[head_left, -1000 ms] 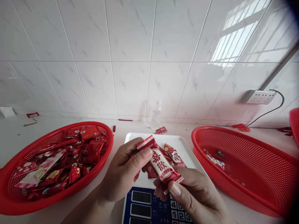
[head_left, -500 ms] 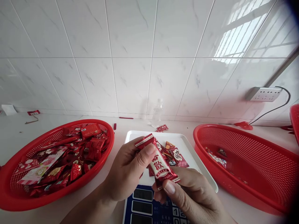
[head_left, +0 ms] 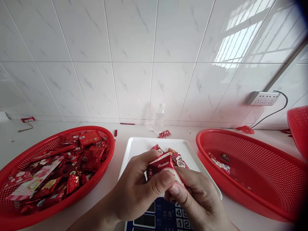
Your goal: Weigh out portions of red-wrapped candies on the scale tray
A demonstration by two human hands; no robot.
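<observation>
Both my left hand (head_left: pixel 141 186) and my right hand (head_left: pixel 194 195) are closed on a red wrapped candy (head_left: pixel 163 163), with my thumbs pressed on its face. The candy's upper end shows between the hands; its lower part is covered by fingers. Whether more than one candy is in the grip, I cannot tell. Just behind my hands, several wrapped candies (head_left: pixel 180 160) lie on the white tray (head_left: pixel 134 146) of a scale. The scale's blue keypad panel (head_left: pixel 166 213) shows partly beneath my hands.
At the left stands a red basket (head_left: pixel 109 150) heaped with wrapped snacks (head_left: pixel 72 160). Another red basket (head_left: pixel 260 166) at the right holds a few packets (head_left: pixel 220 163). A clear plastic bottle (head_left: pixel 159 120) stands near the tiled wall. A power strip (head_left: pixel 263 98) with a cable is on the right.
My hands have drawn together and sit slightly lower, covering more of the candy. Its printed front, clearly visible before, is now mostly hidden by my thumbs. The view has shifted slightly.
</observation>
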